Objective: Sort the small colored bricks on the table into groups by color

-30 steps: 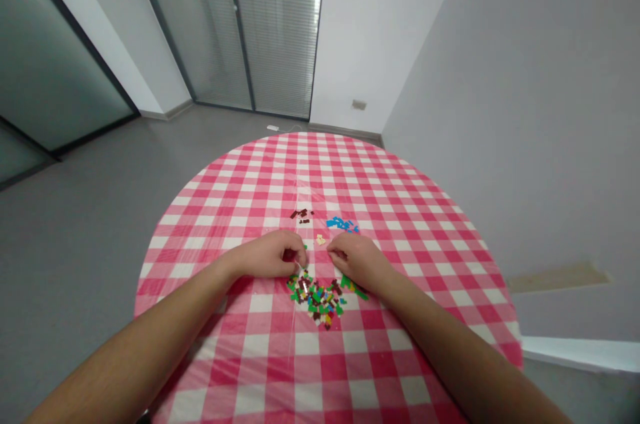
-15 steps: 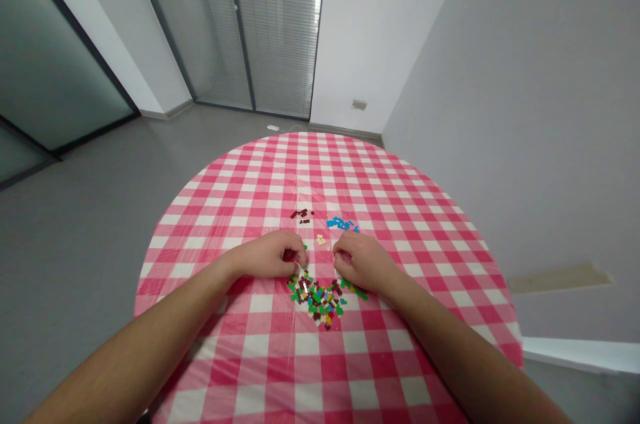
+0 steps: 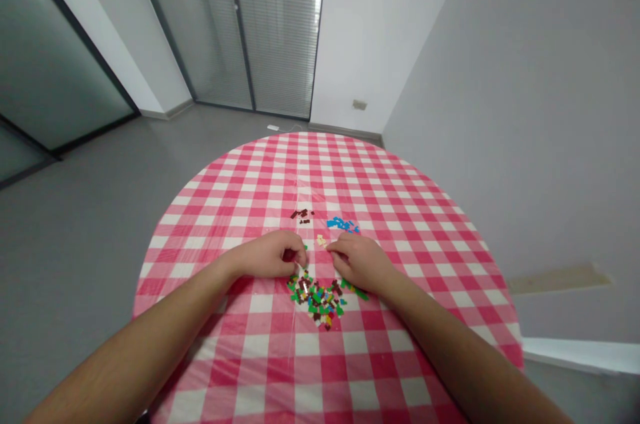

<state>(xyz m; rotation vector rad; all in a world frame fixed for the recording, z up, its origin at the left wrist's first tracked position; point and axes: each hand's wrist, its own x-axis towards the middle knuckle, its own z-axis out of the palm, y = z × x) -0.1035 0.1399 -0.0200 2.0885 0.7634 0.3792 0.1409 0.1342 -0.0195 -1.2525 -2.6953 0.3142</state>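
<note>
My left hand [image 3: 270, 255] rests on the pink-and-white checked tablecloth [image 3: 250, 344], its fingers curled around a small dark red brick [image 3: 289, 255]. A thin white piece [image 3: 300, 268] shows just below those fingertips. My right hand [image 3: 359, 263] lies opposite, its fingertips beside a few cream bricks [image 3: 321, 241]. Whether it holds anything cannot be seen. Below both hands is a mixed pile of small bricks [image 3: 316, 301]. Above them lie a dark brown group [image 3: 302, 215] and a blue group [image 3: 343, 225].
The round table's far edge [image 3: 300, 133] borders a grey floor. Beyond stand a door with blinds [image 3: 280, 24] and a wall socket [image 3: 359, 105]. A white adapter [image 3: 273, 127] lies by the wall, and a glass panel [image 3: 50, 44] stands at left.
My right hand has shifted left and forward, its fingertips now closer to the cream bricks. My left hand stays in about the same place.
</note>
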